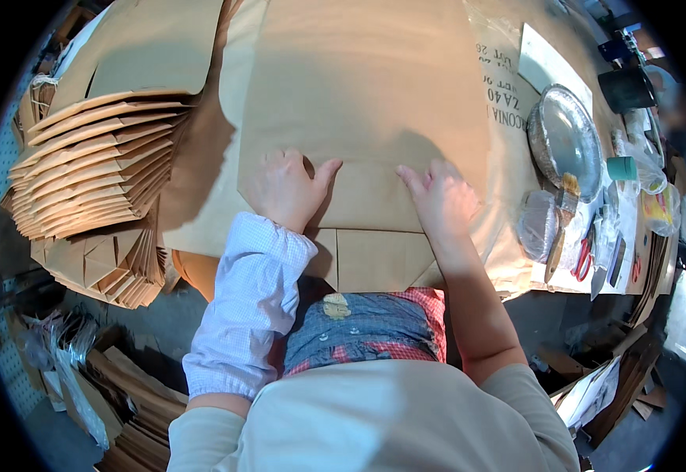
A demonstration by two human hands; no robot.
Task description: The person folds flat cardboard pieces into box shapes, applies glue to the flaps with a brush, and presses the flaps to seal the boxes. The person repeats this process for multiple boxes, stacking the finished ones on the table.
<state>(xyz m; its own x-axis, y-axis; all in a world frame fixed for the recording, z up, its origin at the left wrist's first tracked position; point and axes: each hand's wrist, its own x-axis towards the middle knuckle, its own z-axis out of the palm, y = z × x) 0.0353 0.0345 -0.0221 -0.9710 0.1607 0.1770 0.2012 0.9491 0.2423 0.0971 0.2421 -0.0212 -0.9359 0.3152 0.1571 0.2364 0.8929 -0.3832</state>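
My left hand, its forearm in a pale checked sleeve guard, lies palm down on the brown paper sheet, fingers curled loosely together and thumb spread toward the right. My right hand presses flat on the same sheet just beside it, fingers together and pointing up and to the left, bare forearm trailing down to the lower edge. Neither hand grips anything; both rest on the paper along a folded flap near the table's front edge, a short gap between the two thumbs. The sheet covers the middle of the table and hangs over its near edge toward my lap.

To the left, a fanned stack of folded paper bags sits well apart from my left hand. To the right, past the sheet's edge, stand a round foil pan, a brush, red-handled scissors and a teal tape roll. A dark mug stands at the far right corner.
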